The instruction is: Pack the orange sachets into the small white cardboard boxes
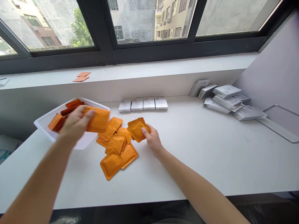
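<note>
My left hand (76,123) is closed on an orange packet (99,120), held over the right side of a white plastic bin (44,123). Inside the bin, more orange packets (57,121) are stacked. My right hand (152,138) pinches a small stack of orange packets (136,129), thumb on top, just above the table. Between and below my hands lies a loose pile of orange packets (115,144), several of them overlapping. The lower layers of the stack in my right hand are partly hidden.
Several small white boxes (143,104) stand in a row at the table's back. A heap of white boxes (227,96) lies at the back right beside a wire-framed stand (280,130). Two orange pieces (81,77) rest on the windowsill (144,70).
</note>
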Demonstrator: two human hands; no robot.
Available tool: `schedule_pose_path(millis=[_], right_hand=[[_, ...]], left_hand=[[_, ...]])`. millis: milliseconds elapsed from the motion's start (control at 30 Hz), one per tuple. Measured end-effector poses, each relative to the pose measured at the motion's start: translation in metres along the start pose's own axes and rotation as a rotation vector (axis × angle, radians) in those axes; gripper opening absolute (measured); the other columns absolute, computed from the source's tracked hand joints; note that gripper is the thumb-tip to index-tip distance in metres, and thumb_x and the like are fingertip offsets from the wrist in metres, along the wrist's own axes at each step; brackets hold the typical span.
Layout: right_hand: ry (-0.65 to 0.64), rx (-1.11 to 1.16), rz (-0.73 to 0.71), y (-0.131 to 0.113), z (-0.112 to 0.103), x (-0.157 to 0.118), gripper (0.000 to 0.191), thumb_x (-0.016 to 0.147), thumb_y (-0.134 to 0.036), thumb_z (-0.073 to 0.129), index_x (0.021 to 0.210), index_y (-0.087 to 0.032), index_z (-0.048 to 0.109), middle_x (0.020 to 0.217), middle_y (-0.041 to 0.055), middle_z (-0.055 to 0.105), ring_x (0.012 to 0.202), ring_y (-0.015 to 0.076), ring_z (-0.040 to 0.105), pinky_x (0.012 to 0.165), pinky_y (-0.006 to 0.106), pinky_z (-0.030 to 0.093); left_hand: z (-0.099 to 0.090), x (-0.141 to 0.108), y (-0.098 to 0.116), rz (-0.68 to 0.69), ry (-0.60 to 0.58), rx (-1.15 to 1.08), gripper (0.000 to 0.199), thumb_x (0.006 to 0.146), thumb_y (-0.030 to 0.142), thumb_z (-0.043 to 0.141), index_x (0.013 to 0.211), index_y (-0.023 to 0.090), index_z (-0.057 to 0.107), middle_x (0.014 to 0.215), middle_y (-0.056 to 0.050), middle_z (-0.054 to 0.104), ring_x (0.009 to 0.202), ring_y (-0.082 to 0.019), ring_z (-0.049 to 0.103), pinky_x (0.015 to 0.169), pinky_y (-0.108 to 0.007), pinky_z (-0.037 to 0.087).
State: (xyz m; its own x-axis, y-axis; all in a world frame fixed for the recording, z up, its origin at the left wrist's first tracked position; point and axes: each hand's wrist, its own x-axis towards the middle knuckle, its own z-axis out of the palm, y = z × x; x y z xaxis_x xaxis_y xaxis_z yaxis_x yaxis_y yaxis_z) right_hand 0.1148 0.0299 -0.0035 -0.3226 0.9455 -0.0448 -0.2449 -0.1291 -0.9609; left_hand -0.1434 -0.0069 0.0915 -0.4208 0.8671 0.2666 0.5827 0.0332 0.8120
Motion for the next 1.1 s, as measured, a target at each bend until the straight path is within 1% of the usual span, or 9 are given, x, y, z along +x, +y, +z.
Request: schedule_pose_path(millis=[67,100,167,267,400,667,900,1000,1100], right_hand=[[0.006,0.010,0.005,-0.001,0.000,0.000,0.029,0.082,-0.043,0.057,0.097,-0.018,0.060,0.089,0.0038,0.065,0.078,0.0172,0.060,0.067,0.028,0.050],[0.008,0.015,0.006,-0.001,0.000,0.000,0.029,0.082,-0.044,0.057,0.096,-0.018,0.059,0.088,0.0036,0.065,0.077,0.0171,0.060,0.066,0.028,0.050],[0.010,0.032,0.000,-0.002,-0.001,0.001,0.029,0.082,-0.044,0.057,0.096,-0.019,0.059,0.087,0.0032,0.064,0.077,0.0171,0.060,0.067,0.029,0.050],[0.016,0.054,-0.015,-0.004,-0.003,0.001,0.029,0.083,-0.044,0.057,0.096,-0.019,0.059,0.089,0.0031,0.063,0.080,0.0173,0.059,0.069,0.030,0.050],[0.028,0.059,-0.017,-0.005,-0.003,0.001,0.027,0.084,-0.045,0.055,0.094,-0.019,0.059,0.086,0.0023,0.062,0.078,0.0164,0.057,0.067,0.029,0.049],[-0.063,0.003,-0.042,-0.002,-0.001,-0.001,0.028,0.086,-0.045,0.053,0.098,-0.020,0.060,0.088,0.0033,0.064,0.077,0.0168,0.059,0.066,0.028,0.049],[-0.121,0.011,-0.099,0.006,0.002,-0.002,0.035,0.089,-0.048,0.046,0.100,-0.019,0.062,0.082,0.0035,0.061,0.073,0.0169,0.058,0.064,0.031,0.051],[-0.155,-0.010,-0.101,0.007,0.004,-0.005,0.035,0.087,-0.047,0.053,0.105,-0.019,0.060,0.088,0.0044,0.063,0.078,0.0180,0.060,0.067,0.031,0.052],[-0.088,-0.006,-0.094,0.003,0.005,-0.006,0.033,0.083,-0.043,0.062,0.105,-0.019,0.059,0.093,0.0048,0.065,0.083,0.0189,0.062,0.070,0.031,0.053]], left_hand=[[0.036,-0.016,0.012,-0.060,-0.163,-0.293,0.038,0.075,0.052,0.064,0.093,0.019,0.059,0.077,-0.002,0.061,0.067,-0.015,0.057,0.060,-0.023,0.048],[0.052,-0.023,0.015,-0.083,-0.204,-0.393,0.036,0.074,0.050,0.066,0.092,0.020,0.059,0.077,-0.001,0.060,0.066,-0.014,0.056,0.059,-0.022,0.047],[0.080,-0.030,0.018,-0.073,-0.206,-0.504,0.031,0.073,0.046,0.068,0.090,0.020,0.059,0.079,0.000,0.059,0.067,-0.013,0.055,0.058,-0.021,0.045],[0.102,-0.032,0.016,-0.059,-0.116,-0.588,0.027,0.073,0.042,0.068,0.087,0.020,0.060,0.083,0.000,0.058,0.072,-0.013,0.054,0.062,-0.021,0.044],[0.105,-0.033,0.010,-0.158,-0.027,-0.666,0.028,0.071,0.041,0.069,0.086,0.019,0.059,0.078,0.001,0.057,0.070,-0.012,0.053,0.062,-0.020,0.044],[0.102,-0.042,0.004,-0.192,-0.024,-0.637,0.032,0.070,0.044,0.072,0.082,0.019,0.056,0.075,0.002,0.058,0.066,-0.011,0.054,0.060,-0.021,0.045],[0.118,-0.048,-0.003,-0.029,-0.132,-0.433,0.031,0.075,0.046,0.068,0.071,0.020,0.050,0.070,0.002,0.051,0.064,-0.012,0.048,0.057,-0.022,0.039],[0.124,-0.053,-0.001,0.064,-0.087,-0.267,0.032,0.079,0.047,0.063,0.069,0.021,0.049,0.070,0.002,0.048,0.064,-0.013,0.045,0.059,-0.024,0.038],[0.106,-0.042,-0.003,0.198,0.021,0.054,0.028,0.082,0.049,0.058,0.081,0.021,0.057,0.083,-0.001,0.055,0.074,-0.016,0.049,0.071,-0.029,0.041]])
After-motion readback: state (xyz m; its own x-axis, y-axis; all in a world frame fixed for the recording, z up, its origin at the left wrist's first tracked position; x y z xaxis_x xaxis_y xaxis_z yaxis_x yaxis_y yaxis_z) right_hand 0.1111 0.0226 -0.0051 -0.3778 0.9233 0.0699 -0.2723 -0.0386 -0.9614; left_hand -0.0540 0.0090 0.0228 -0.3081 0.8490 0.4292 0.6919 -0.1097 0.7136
